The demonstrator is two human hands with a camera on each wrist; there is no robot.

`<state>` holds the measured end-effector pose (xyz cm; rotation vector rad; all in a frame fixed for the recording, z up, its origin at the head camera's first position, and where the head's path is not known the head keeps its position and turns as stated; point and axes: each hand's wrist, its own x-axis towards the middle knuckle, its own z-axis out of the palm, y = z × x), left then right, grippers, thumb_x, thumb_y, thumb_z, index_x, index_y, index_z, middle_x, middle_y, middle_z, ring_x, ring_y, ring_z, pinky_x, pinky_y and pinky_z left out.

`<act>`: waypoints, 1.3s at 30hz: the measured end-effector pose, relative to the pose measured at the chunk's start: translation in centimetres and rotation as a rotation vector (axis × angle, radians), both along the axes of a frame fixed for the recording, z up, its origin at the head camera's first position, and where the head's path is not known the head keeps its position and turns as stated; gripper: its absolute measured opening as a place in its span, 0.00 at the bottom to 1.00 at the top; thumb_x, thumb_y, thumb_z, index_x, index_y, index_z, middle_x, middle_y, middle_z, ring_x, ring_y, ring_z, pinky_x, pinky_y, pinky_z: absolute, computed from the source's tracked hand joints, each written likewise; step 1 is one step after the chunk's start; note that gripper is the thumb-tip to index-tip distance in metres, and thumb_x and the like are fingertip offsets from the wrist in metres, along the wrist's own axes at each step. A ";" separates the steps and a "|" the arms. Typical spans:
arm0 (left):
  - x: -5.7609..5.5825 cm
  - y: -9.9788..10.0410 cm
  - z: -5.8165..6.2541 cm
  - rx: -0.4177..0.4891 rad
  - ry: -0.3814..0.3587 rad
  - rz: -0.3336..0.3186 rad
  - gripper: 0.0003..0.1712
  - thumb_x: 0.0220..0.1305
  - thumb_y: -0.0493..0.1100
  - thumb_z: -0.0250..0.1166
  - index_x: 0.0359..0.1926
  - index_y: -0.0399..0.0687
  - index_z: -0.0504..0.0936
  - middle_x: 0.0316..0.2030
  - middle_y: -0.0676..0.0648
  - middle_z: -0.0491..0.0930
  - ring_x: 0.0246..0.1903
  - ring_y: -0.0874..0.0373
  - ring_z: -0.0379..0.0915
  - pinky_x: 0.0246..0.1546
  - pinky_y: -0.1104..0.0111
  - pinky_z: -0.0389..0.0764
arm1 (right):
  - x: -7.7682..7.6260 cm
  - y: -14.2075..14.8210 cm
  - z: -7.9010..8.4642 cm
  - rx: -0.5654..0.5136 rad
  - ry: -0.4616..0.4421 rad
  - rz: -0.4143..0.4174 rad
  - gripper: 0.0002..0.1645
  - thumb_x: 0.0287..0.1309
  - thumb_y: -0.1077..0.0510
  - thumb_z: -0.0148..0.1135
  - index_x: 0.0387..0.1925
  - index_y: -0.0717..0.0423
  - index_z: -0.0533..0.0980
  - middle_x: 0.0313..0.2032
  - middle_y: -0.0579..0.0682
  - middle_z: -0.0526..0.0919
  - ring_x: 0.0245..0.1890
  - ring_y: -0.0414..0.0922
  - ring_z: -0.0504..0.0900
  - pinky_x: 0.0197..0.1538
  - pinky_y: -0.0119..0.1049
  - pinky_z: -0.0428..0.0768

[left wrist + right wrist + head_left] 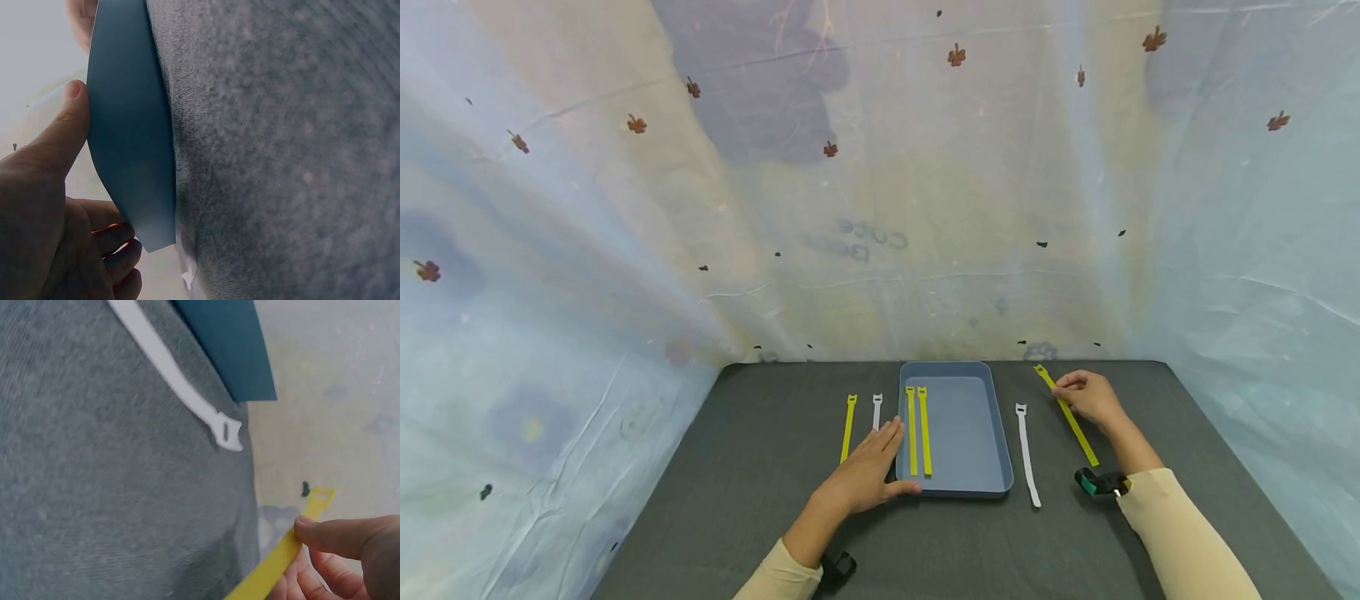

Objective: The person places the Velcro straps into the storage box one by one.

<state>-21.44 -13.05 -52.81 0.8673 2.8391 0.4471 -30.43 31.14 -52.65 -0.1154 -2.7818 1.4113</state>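
Steadiness helps: your right hand (1090, 397) pinches the rightmost slotted yellow strap (1077, 429); your spread left hand (868, 471) touches the tray (970, 425).

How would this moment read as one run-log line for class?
Left hand: touches blue-grey rectangular tray | Right hand: pinches long yellow slotted strap | In tray: two yellow straps | Right of tray: one white slotted strap

softly lit head view, faint shadows on the grey cloth (955, 542), wrist views duller, cloth weave blurred
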 end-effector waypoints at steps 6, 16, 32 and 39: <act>0.0 0.0 0.1 -0.002 -0.009 0.005 0.64 0.69 0.75 0.63 0.87 0.41 0.48 0.86 0.41 0.45 0.85 0.46 0.42 0.85 0.51 0.50 | 0.4 -0.9 1.5 0.017 0.042 0.013 0.19 0.75 0.58 0.67 0.57 0.70 0.79 0.46 0.64 0.87 0.35 0.48 0.85 0.35 0.36 0.85; 0.1 0.0 0.1 -0.006 -0.007 0.012 0.63 0.70 0.74 0.64 0.87 0.41 0.48 0.86 0.41 0.45 0.85 0.45 0.43 0.85 0.51 0.50 | 1.4 -3.5 4.2 -0.021 0.100 0.089 0.22 0.78 0.53 0.65 0.59 0.68 0.79 0.45 0.62 0.88 0.40 0.56 0.87 0.41 0.43 0.87; 0.1 0.1 0.3 -0.001 -0.022 0.010 0.63 0.70 0.73 0.65 0.87 0.41 0.48 0.86 0.41 0.45 0.85 0.45 0.42 0.85 0.51 0.50 | 2.5 -7.6 6.9 -0.222 0.172 0.190 0.20 0.78 0.56 0.65 0.57 0.71 0.78 0.42 0.60 0.88 0.37 0.50 0.86 0.39 0.31 0.86; 0.1 0.1 0.3 -0.005 -0.019 0.015 0.63 0.70 0.74 0.64 0.87 0.41 0.48 0.86 0.41 0.45 0.85 0.45 0.43 0.85 0.51 0.50 | 2.7 -9.0 6.9 -0.306 0.158 0.268 0.17 0.77 0.60 0.65 0.55 0.71 0.77 0.41 0.59 0.88 0.37 0.49 0.87 0.41 0.34 0.88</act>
